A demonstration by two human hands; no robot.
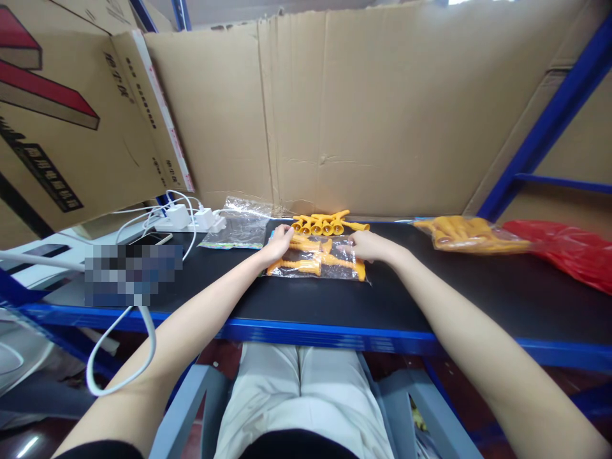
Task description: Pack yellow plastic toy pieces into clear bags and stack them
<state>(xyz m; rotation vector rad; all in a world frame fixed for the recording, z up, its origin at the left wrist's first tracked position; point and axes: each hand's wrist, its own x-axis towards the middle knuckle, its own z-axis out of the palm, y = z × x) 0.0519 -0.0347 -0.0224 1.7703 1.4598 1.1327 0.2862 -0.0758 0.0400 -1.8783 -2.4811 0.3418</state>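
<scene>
A clear plastic bag [315, 261] holding several orange plastic parts lies flat on the black shelf top [430, 287]. My left hand [280, 242] pinches the bag's far left corner, fingers pressed together. My right hand [368, 245] grips the bag's far right edge, fingers curled on it. Just behind the bag lies a row of loose orange parts [327, 224], untouched.
A pile of empty clear bags [236, 224] lies at the back left, beside white chargers [189, 218], cables and a phone [153, 239]. At the right sit a bag of orange parts [466, 234] and a red bag [568, 248]. Cardboard [363, 108] walls the back.
</scene>
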